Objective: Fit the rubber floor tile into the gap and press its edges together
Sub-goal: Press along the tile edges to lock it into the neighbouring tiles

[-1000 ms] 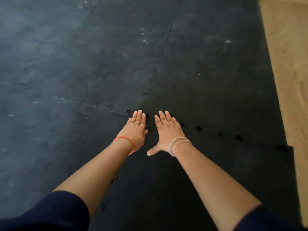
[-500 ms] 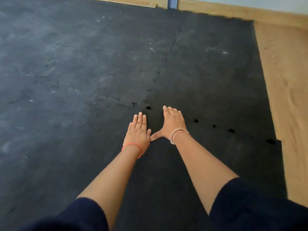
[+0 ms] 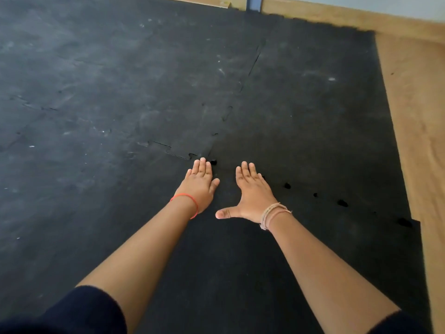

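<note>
A black rubber floor tile (image 3: 240, 273) lies under my arms, set among other interlocking tiles. Its far edge meets the tile beyond (image 3: 313, 128) along a toothed seam (image 3: 315, 195) where several small dark gaps show. My left hand (image 3: 198, 186) lies flat, palm down, fingers together, near the corner where the seams meet. My right hand (image 3: 252, 196) lies flat beside it on the seam, thumb spread out to the left. Neither hand holds anything.
Dusty grey-black tiles (image 3: 84, 104) cover the floor to the left, with a partly raised seam (image 3: 173, 151) just left of my left hand. Bare wooden floor (image 3: 416, 141) runs along the right. A wooden skirting board (image 3: 337, 18) and a blue post (image 3: 254, 3) stand at the far wall.
My right hand has shifted back and right with its thumb spreading wide. My left hand has moved forward to the seam corner. The two hands are now apart.
</note>
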A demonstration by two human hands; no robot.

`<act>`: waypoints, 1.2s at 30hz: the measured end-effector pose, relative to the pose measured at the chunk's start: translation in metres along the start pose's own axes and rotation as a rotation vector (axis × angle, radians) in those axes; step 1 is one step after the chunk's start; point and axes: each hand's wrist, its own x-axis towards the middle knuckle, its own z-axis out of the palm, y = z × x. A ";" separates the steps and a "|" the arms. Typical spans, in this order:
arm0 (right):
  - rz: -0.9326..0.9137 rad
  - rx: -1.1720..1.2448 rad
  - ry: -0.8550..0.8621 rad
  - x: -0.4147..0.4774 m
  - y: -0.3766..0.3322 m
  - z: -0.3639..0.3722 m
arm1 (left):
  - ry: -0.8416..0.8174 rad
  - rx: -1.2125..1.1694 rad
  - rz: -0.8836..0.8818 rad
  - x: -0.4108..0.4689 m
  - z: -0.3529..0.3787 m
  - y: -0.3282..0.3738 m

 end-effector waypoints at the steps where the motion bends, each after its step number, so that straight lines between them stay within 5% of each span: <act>1: -0.011 -0.028 -0.003 0.000 0.001 0.001 | -0.032 -0.008 -0.005 0.005 -0.002 0.001; 10: 0.068 -0.156 -0.151 0.009 -0.014 -0.013 | -0.272 0.170 -0.194 0.025 -0.028 0.027; 17: 0.014 -0.122 -0.080 -0.006 -0.011 -0.005 | -0.055 0.051 0.032 -0.007 0.003 -0.004; 31: -0.030 0.038 -0.222 0.000 -0.003 -0.017 | -0.090 0.123 -0.071 0.004 0.002 0.005; 36: 0.010 -0.043 -0.039 -0.031 0.006 -0.003 | 0.034 0.016 -0.075 -0.024 0.024 0.022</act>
